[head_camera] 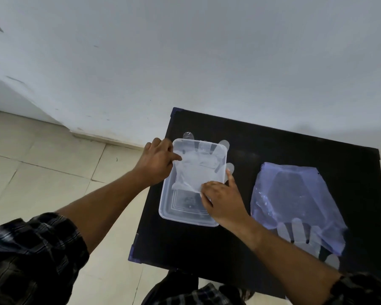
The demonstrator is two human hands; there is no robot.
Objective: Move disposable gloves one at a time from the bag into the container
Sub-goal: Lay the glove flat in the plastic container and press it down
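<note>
our checked sleeves (31, 249) sit closest; beyond them the black table (262, 146), then the bag (295, 194) to our right hand's (222, 201) right, nearer it than our left hand (156, 164); both pinch a glove (194, 170) over the container (169, 208), its fingers pointing away

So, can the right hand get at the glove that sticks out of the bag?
Probably yes. The right hand rests at the container, beside the bag. The glove sticks out of the bag's near end with nothing on top, and only bare table lies between.
</note>
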